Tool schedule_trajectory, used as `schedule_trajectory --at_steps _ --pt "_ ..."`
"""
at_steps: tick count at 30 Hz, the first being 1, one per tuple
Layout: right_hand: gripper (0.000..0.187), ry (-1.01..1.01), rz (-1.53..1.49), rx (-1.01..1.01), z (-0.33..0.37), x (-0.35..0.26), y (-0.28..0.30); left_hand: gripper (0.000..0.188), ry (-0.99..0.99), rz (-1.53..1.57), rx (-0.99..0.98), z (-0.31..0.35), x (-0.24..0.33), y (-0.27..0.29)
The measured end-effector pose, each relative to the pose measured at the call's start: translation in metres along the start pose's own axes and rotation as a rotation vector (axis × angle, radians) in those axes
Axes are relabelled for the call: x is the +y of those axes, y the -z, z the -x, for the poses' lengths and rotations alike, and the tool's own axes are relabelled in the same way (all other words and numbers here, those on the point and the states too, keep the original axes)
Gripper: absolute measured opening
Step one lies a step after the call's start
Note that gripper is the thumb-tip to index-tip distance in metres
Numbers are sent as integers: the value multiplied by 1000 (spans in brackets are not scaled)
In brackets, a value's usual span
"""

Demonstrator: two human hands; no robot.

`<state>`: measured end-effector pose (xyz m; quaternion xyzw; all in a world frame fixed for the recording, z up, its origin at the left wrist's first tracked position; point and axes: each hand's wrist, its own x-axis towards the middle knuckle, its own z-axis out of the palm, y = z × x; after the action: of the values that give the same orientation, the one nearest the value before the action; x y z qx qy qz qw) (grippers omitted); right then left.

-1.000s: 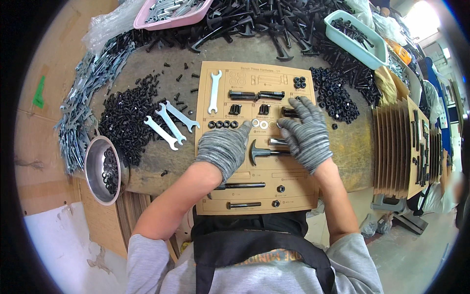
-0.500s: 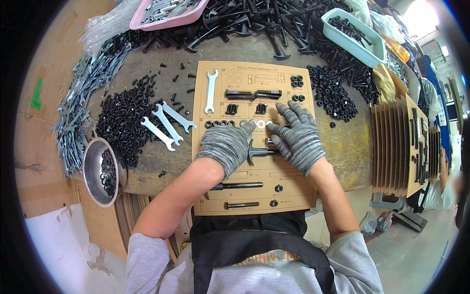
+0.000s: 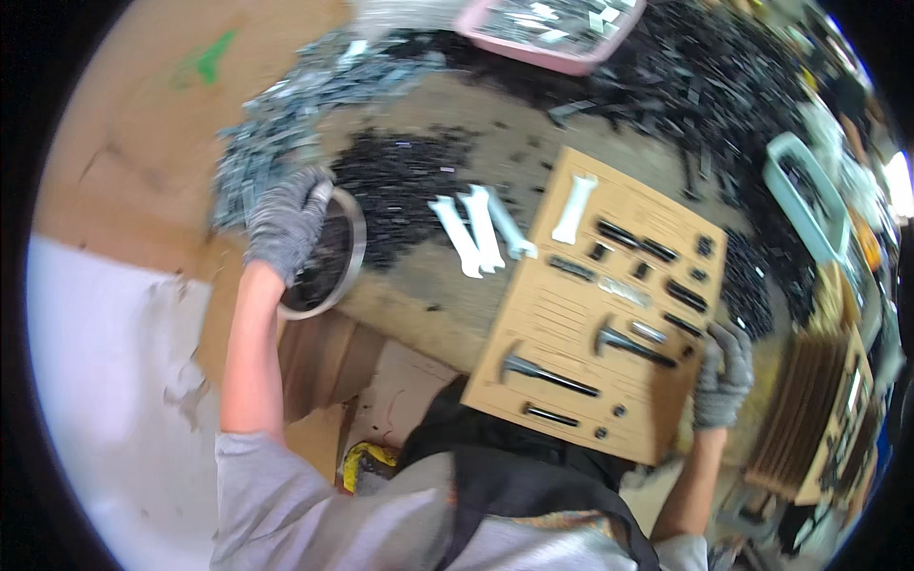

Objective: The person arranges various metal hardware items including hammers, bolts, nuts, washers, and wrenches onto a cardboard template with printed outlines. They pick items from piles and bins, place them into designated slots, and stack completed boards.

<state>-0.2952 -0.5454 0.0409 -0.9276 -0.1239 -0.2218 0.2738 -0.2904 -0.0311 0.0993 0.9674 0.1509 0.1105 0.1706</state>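
Motion blurs the picture. At the left, my gloved left hand [image 3: 288,226] lies at the rim of a round metal bowl [image 3: 356,249], thumb and fingers closed about it. Small dark washers or rings fill the bowl. My gloved right hand [image 3: 725,376] rests by the right edge of a tilted brown cardboard hardware board [image 3: 533,328], fingers stretched out and apart. On the board lie an open-end wrench [image 3: 574,209], black bolts [image 3: 550,415], dark T-shaped handles [image 3: 552,374], small nuts and a row of pale washers [image 3: 624,290].
Three loose wrenches [image 3: 481,228] lie left of the board, beside a heap of black bolts [image 3: 400,190]. Many wrenches [image 3: 276,138] pile up at far left. A pink tray [image 3: 533,52] and a turquoise tray [image 3: 804,195] stand behind. More cardboard boards [image 3: 800,409] stack at right.
My left hand has left the board's washer row and reached the metal bowl. My right hand has withdrawn to the board's right edge. The whole view has swung left and tilted.
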Motion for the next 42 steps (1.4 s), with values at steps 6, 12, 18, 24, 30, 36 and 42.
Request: schedule_trajectory --at_steps 6,12,18,24,30,36,42 --pt "11 92 -195 -87 -23 -52 -22 54 -195 -167 -343 39 -78 3" --pt "13 192 -228 -111 -25 -88 -34 32 73 -217 -505 30 -54 -27" --pt "9 154 -213 -154 -21 -79 -20 12 82 114 -243 31 -79 -19" --pt "9 166 -238 -160 -16 -81 -24 19 191 113 -258 35 -78 -9" --pt "10 119 -232 -166 -13 -75 -21 12 206 345 -180 36 -94 -11" --pt "12 -29 -247 -144 -23 -69 -20 11 127 873 -477 1 21 -2" --pt "10 26 -337 -167 -39 -65 -28 14 -344 598 -605 -55 185 -89"
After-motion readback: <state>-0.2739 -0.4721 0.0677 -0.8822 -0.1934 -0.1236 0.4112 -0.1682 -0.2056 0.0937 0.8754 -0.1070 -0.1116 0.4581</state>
